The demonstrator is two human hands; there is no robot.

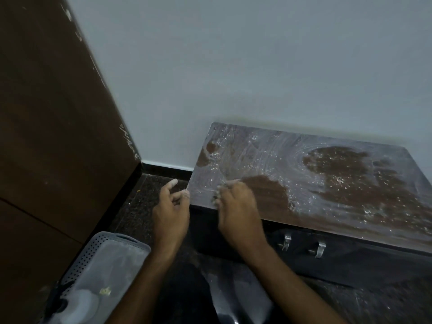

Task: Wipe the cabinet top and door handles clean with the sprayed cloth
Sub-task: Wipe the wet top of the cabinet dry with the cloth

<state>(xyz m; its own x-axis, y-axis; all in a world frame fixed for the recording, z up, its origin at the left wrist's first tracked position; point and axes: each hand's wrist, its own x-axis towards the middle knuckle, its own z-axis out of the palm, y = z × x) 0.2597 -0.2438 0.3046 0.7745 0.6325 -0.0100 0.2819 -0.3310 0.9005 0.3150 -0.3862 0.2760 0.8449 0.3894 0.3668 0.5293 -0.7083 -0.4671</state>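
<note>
Cabinet top (327,183) sits low against the pale wall (233,66), its brown surface smeared with whitish swirls and glistening wet flecks, with darker bare patches near the middle and toward the front left edge. Right hand (233,206) rests at the top's front left edge, knuckles up and fingers curled under; something small and dark shows at the fingertips, but whether it is a cloth being pinched cannot be told. Left hand (171,206) hovers just beside the top's left front corner, off the surface, fingers loosely bent and holding nothing, their tips dusted white. Below the front edge, two metal door handles (301,245) stick out from the dark cabinet front (362,263). A grey perforated basket (100,253) stands on the dark speckled floor (145,206) at lower left, beside a tall brown panel (46,113)
</note>
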